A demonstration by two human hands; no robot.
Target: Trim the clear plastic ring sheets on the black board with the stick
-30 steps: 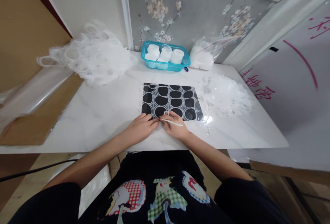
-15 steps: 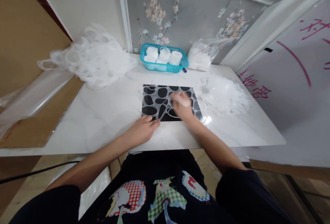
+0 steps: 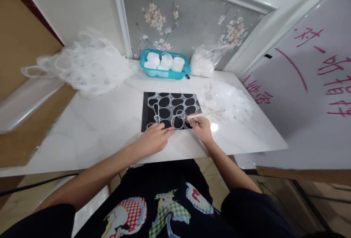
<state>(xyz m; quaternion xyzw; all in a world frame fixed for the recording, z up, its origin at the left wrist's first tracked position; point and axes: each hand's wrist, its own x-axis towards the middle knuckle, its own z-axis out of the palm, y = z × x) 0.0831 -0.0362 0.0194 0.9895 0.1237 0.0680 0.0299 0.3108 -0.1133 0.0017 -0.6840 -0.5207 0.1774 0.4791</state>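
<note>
A black sheet [image 3: 145, 102] lies on the white table, covered with a web of joined clear-white rings [image 3: 164, 113]. My right hand [image 3: 202, 128] is closed around a slim white stick like a pen [image 3: 211, 113], its tip among the rings at the sheet's lower right. My left hand [image 3: 154, 138] rests flat on the sheet's front edge, fingers stretched out and touching the lower rings. A bare black strip shows along the left side of the sheet. What the stick's tip touches is too small to make out.
A heap of white rings [image 3: 93, 64] stands at the back left beside brown cardboard [image 3: 33, 135]. At the back are a blue basket [image 3: 164, 73] with white rolls and a clear bag [image 3: 204, 62] of white material. More loose rings [image 3: 230, 101] lie right, near a whiteboard [image 3: 301, 121].
The ring web has shifted rightward on the black sheet, baring its left strip. My right hand, blurred over the rings before, is now steadier and lower at the right side. The camera view has turned slightly.
</note>
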